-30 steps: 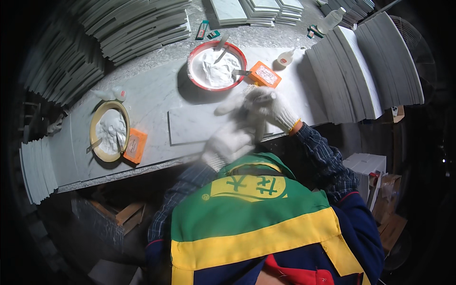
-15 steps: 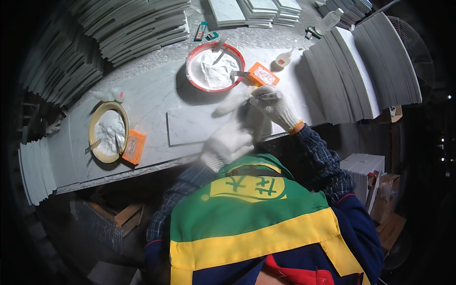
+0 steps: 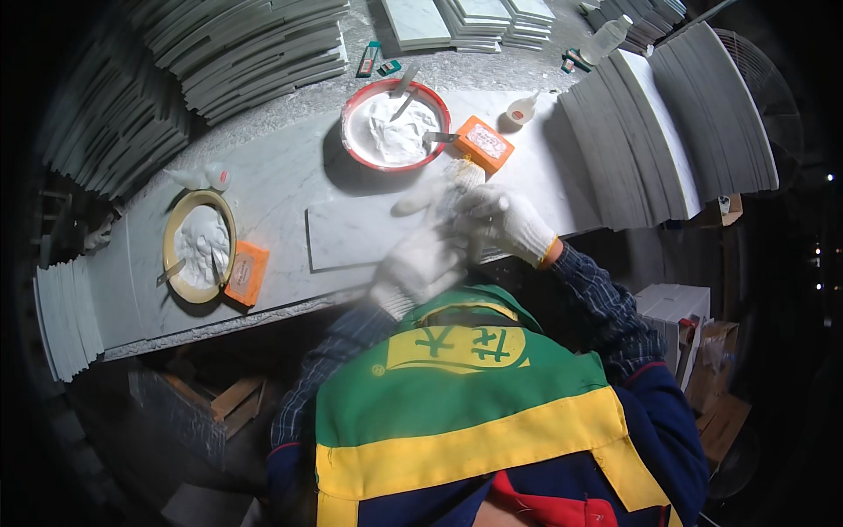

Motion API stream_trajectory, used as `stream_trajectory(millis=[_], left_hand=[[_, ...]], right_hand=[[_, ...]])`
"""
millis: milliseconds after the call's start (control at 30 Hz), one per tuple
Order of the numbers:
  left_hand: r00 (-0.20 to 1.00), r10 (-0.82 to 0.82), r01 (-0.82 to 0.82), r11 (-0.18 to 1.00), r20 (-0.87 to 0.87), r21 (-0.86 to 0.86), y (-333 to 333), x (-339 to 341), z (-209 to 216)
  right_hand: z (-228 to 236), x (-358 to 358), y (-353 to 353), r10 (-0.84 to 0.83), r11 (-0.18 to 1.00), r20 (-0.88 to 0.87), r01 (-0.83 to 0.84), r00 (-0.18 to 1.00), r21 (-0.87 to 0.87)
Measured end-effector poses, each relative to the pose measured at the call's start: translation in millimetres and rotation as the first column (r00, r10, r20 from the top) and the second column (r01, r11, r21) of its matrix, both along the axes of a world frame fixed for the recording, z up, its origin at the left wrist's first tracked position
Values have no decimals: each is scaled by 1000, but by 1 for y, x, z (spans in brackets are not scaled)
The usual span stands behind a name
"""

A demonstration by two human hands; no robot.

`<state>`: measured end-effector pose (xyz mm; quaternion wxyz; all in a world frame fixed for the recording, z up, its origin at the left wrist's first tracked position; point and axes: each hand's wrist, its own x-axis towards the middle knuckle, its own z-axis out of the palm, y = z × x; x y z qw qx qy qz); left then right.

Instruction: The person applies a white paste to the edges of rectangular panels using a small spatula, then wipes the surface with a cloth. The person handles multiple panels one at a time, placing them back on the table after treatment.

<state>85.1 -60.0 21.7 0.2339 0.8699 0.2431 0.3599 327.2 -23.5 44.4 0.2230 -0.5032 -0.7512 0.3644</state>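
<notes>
Both my hands wear white knit gloves and meet above the front edge of the pale work slab. Motion smears my left hand (image 3: 421, 263), so its fingers cannot be made out. Beside it, my right hand (image 3: 509, 221) has its fingers curled in. A white ribbed piece like a glove cuff (image 3: 466, 174), with a yellow edge, shows just beyond them; what it joins to is blurred. To the left of the hands lies a flat white marble tile (image 3: 349, 233). Beyond them stands a red-rimmed bowl (image 3: 352, 145) of white paste with several blades, next to an orange box (image 3: 485, 144).
A cream bowl (image 3: 173, 213) of paste and another orange box (image 3: 247, 274) sit at the left. Tile stacks (image 3: 628, 136) rise at the right, others (image 3: 255, 53) at the far left. A small squeeze bottle (image 3: 522, 111) and a clear bottle (image 3: 606, 39) stand far right.
My right hand has drawn back toward me and closer to my left hand. The ribbed white piece now shows more plainly near the orange box. My left hand stays about where it was.
</notes>
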Motion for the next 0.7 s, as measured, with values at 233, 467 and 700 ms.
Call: stream_trajectory(millis=[233,467,700], left_hand=[[999,30,-30,999,10,-10,-2,1,3],[1000,14,-15,998,-24,-54,-4,0,4],[998,-9,11,999,60,-32,-1,2,-1]], right_hand=[[-11,5,9,25,997,-119,-33,993,-63],[-8,11,12,112,983,8,-112,994,145],[-43,31,14,146,989,-198,-145,969,18]])
